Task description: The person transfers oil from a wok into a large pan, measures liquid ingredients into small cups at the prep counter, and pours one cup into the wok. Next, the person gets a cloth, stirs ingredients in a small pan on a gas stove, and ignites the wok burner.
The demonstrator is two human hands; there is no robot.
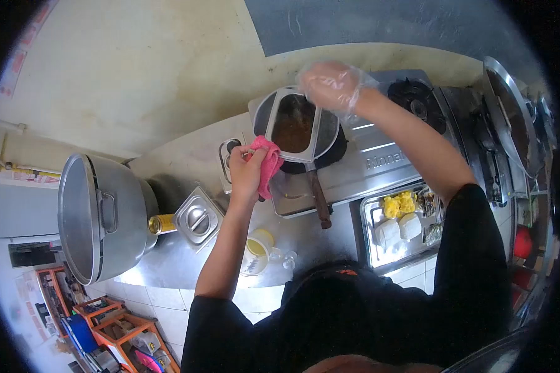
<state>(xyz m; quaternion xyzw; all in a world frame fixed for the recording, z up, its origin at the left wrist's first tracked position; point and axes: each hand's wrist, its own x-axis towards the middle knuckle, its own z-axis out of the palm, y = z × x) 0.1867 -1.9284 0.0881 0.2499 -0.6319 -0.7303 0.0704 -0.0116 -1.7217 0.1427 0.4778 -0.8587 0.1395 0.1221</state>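
Observation:
My left hand (245,171) is closed on a folded pink cloth (269,163), which presses against the near left corner of a rectangular steel food pan (316,140). Brown contents (292,132) lie in the pan, and some steam seems to rise from them. The pan sits over a round pot with a wooden handle (318,199) on the stove. A clear plastic glove covers my right hand (331,86), curled at the pan's far right corner. Its fingertips are hidden, so whether it grips the rim or something small does not show.
The Rinnai stove (379,163) has a second burner (417,107) at right. A steel tray (374,248) holds yellow pieces and white blocks. Leftward stand a big pot (121,214), a yellow can (162,224), a lidded pan (199,217) and a plastic jug (257,252).

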